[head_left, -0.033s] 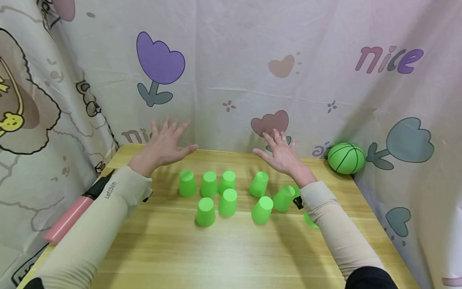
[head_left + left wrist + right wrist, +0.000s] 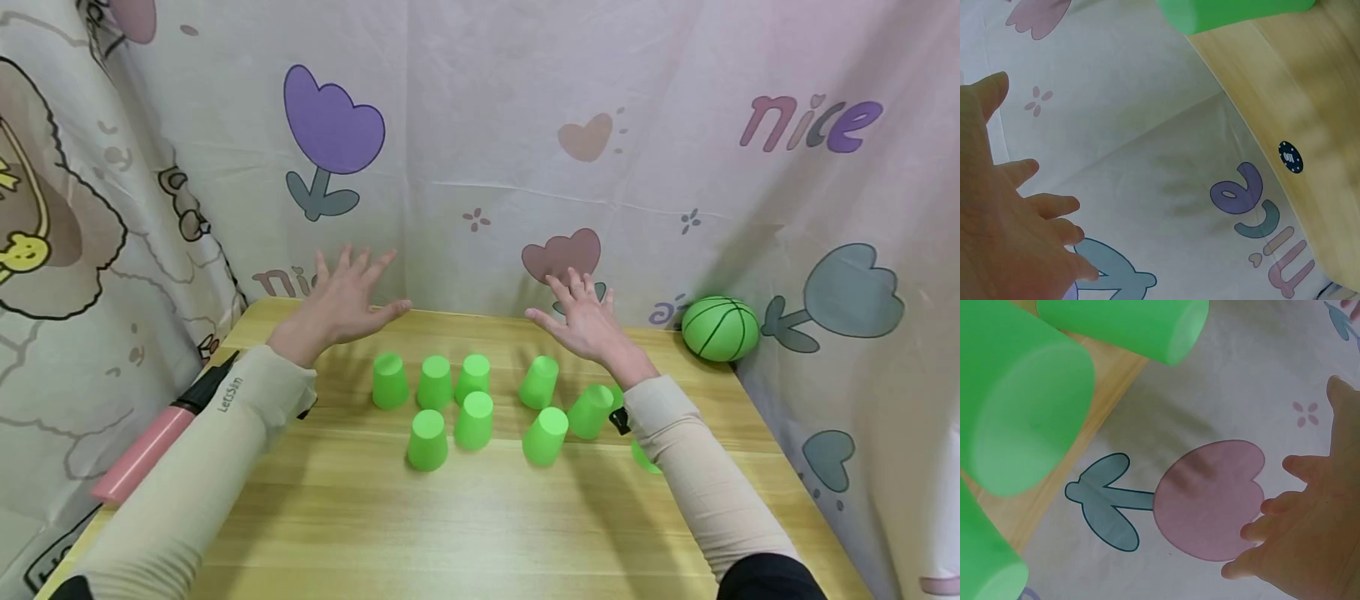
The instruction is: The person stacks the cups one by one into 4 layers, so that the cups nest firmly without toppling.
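Bright green, tapered plastic cups (image 2: 428,443) are stood mouth-down, long axes upright, on the pale wooden surface (image 2: 420,533), left of the green, black-lined ball (image 2: 720,329); they are set lower than the spread, empty fingers of the left hand (image 2: 339,302) and, nearer the ball, the right hand (image 2: 587,323). Anything under the cups is hidden.

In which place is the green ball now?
In the head view, the green ball sits at the far right corner of the wooden table, by the printed curtain, to the right of the right hand.
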`<state>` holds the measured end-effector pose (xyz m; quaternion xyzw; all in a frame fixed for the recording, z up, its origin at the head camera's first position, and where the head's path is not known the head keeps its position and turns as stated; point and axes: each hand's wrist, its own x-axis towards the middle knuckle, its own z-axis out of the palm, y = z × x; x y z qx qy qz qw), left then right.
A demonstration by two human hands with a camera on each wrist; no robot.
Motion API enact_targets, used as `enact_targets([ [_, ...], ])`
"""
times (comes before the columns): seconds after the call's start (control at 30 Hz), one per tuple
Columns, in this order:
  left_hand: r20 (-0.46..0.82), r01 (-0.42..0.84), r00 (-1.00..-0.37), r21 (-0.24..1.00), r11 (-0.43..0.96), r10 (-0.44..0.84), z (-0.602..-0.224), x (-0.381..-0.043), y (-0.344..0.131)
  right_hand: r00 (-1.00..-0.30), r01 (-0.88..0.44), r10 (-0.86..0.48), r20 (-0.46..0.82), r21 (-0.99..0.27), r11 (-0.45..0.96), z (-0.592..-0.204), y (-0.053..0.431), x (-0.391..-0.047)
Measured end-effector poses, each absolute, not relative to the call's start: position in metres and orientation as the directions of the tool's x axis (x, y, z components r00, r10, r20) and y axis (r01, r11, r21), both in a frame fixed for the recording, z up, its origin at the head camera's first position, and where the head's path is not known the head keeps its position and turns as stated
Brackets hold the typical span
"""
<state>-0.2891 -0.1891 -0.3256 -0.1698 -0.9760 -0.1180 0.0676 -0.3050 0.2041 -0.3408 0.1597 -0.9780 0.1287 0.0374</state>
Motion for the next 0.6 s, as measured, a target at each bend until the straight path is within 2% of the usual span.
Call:
enact_targets([
  [0.6, 0.157, 0.350, -0.934, 0.219, 0.911, 0.321, -0.3238, -0.2880, -0.1852, -0.942, -0.336, -0.320, 0.102, -0.268, 0.903, -0.3426, 0.2057, -0.3050],
])
